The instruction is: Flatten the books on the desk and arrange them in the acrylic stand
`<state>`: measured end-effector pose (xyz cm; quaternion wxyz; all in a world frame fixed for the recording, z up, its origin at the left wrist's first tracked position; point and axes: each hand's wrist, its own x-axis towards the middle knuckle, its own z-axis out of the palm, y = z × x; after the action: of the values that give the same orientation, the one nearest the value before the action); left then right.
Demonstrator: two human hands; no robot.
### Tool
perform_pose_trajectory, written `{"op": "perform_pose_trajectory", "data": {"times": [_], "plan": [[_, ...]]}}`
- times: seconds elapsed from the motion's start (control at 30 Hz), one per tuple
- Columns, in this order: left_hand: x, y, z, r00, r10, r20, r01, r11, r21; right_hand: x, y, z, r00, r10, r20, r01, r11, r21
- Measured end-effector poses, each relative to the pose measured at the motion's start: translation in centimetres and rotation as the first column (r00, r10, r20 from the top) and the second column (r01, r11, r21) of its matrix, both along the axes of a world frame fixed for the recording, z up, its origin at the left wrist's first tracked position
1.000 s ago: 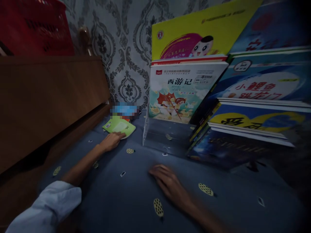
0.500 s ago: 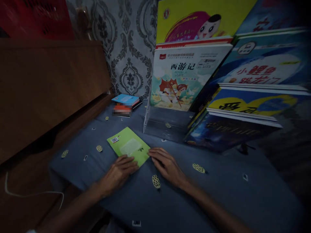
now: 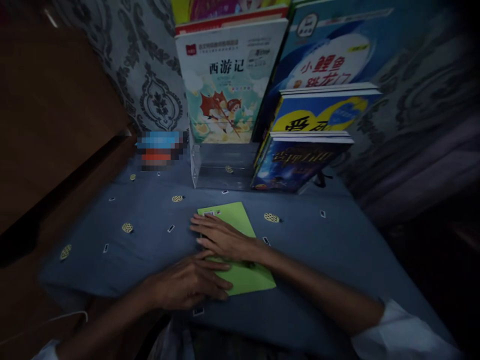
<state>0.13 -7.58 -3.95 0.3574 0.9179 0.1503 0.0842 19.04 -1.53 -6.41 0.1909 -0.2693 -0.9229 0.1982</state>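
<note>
A bright green booklet point(image 3: 242, 277) lies on the blue patterned tablecloth, its barcode corner partly under my fingers. My right hand point(image 3: 225, 237) reaches across it, palm down, with the fingers stretched out over its left edge. Just below, my left hand point(image 3: 195, 282) rests on the lower left side of the booklet, fingers extended across the cover. The two hands are close together, with the left fingertips partly over the cover. Between them much of the booklet's left edge is hidden.
A clear acrylic stand point(image 3: 195, 170) holds upright picture books point(image 3: 228, 100) in front of the patterned wall. More books point(image 3: 300, 160) lean at its right. A pixelated small stack of books point(image 3: 157, 147) sits at the back left, beside a brown wooden cabinet point(image 3: 56, 125).
The booklet has turned and come nearer to me. My right hand has moved from its right corner across to its left edge. My left hand is lower, and the camera view has shifted.
</note>
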Motion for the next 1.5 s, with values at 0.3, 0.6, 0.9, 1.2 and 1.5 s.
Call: {"op": "perform_pose_trajectory", "data": {"times": [0.3, 0.6, 0.9, 1.2, 1.5], "plan": [[-1.0, -1.5, -1.0, 0.993, 0.059, -0.105, -0.033, 0.973, 0.23, 4.3, 3.3, -2.3, 0.952, -0.289, 0.101, 0.288, 0.957, 0.017], [-2.1, 0.4, -0.4, 0.974, 0.142, -0.175, -0.1, 0.968, 0.23, 9.0, 1.0, -3.3, 0.907, -0.413, 0.08, 0.411, 0.911, 0.04], [2.3, 10.6, -2.9, 0.829, 0.528, -0.186, -0.44, 0.82, 0.365, 9.4, 0.5, -3.6, 0.897, -0.437, 0.066, 0.435, 0.9, 0.04], [-2.8, 10.9, -4.6, 0.601, 0.798, -0.052, -0.623, 0.508, 0.594, 10.3, 0.0, -3.7, 0.894, -0.447, 0.013, 0.447, 0.895, 0.004], [1.0, 7.3, -2.5, 0.768, 0.636, -0.076, -0.489, 0.659, 0.571, 12.5, -1.6, -3.9, 0.867, -0.475, -0.152, 0.476, 0.879, -0.036]]}}
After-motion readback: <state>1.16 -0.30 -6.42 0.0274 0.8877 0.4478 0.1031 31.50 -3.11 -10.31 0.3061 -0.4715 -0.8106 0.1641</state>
